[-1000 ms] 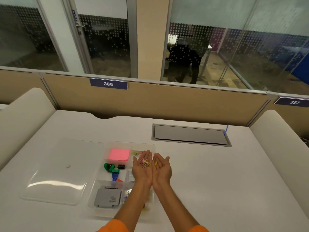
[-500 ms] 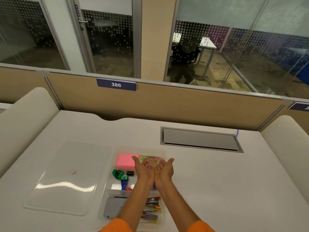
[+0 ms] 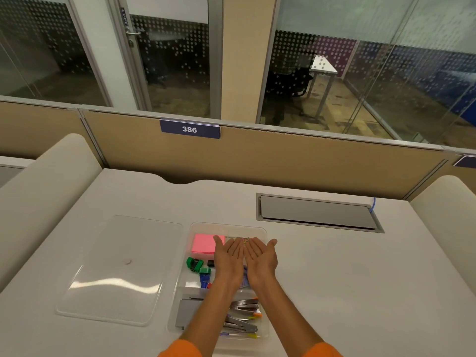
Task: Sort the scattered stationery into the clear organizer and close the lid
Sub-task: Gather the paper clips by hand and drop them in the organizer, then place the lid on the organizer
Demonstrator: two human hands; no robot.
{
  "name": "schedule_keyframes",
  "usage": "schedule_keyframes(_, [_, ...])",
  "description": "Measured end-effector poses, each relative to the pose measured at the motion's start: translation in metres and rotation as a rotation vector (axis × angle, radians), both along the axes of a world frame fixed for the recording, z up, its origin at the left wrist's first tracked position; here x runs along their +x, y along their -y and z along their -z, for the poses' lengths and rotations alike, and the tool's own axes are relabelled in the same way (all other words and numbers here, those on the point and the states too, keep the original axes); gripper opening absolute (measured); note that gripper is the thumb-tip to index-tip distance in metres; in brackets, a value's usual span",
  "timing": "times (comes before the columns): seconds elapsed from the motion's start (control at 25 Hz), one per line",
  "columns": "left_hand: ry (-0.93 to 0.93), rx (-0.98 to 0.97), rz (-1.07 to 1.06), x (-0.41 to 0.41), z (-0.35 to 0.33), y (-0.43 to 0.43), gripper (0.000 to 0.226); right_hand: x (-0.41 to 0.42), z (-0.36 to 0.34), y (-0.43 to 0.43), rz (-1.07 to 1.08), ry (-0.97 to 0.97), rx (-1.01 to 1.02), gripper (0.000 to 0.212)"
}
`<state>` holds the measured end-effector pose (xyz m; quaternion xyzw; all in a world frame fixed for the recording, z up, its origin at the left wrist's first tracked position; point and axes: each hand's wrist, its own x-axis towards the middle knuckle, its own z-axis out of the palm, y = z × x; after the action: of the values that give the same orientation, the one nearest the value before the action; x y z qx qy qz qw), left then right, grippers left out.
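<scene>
The clear organizer [image 3: 262, 231] lies open on the white desk. My left hand [image 3: 229, 256] and my right hand [image 3: 260, 255] are held side by side, palms up and tilted forward, over its far right compartment. Both palms look bare. A few coloured paper clips [image 3: 245, 239] show just past my fingertips in that compartment. Pink sticky notes [image 3: 203, 243] fill the far left compartment. Green clips [image 3: 195, 264] and a blue piece [image 3: 204, 279] lie in the middle. A grey stapler box [image 3: 187, 313], metal staplers [image 3: 243, 305] and pens occupy the near part. The clear lid [image 3: 121, 269] rests flat to the left.
A grey cable hatch [image 3: 318, 213] is set into the desk at the back right. A tan partition [image 3: 257, 161] with a "386" label closes the far edge. Padded cream dividers [image 3: 38, 191] stand at both sides of the desk.
My cupped hands moved forward over the far right compartment and tipped; the paper clips that lay in my palms slid out into the organizer.
</scene>
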<state>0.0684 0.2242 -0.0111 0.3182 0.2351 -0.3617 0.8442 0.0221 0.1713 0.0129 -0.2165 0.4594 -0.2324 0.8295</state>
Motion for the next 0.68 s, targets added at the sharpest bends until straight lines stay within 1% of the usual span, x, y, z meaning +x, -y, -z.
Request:
schedule_keyframes(0.12, [0.148, 0.038, 0.008, 0.002, 0.0, -0.022, 0.049, -0.005, -0.001, -0.006, -0.067, 0.055, -0.102, 0.06])
schedule_keyframes(0.2, [0.248, 0.108, 0.011, 0.007, -0.001, -0.039, 0.032, -0.008, -0.001, -0.012, -0.134, 0.08, -0.172, 0.052])
schedule_keyframes(0.24, [0.305, 0.168, 0.02, 0.01, -0.003, -0.049, 0.027, -0.009, -0.002, -0.017, -0.176, 0.081, -0.215, 0.047])
schedule_keyframes(0.36, [0.526, 0.387, 0.04, 0.022, -0.006, -0.086, 0.025, -0.005, -0.003, -0.037, -0.287, 0.055, -0.324, 0.032])
schedule_keyframes(0.44, [0.692, 0.543, 0.037, 0.033, -0.004, -0.118, 0.023, 0.001, 0.002, -0.055, -0.359, 0.027, -0.403, 0.029])
schedule_keyframes(0.52, [0.827, 0.722, 0.037, 0.046, 0.002, -0.154, 0.02, 0.005, 0.006, -0.074, -0.448, 0.007, -0.523, 0.029])
schedule_keyframes(0.6, [0.909, 0.909, 0.024, 0.064, 0.01, -0.192, 0.018, 0.009, 0.008, -0.095, -0.569, -0.006, -0.66, 0.027])
schedule_keyframes(0.68, [0.946, 1.118, -0.01, 0.086, 0.023, -0.233, 0.015, 0.016, 0.01, -0.119, -0.746, -0.032, -0.797, 0.021])
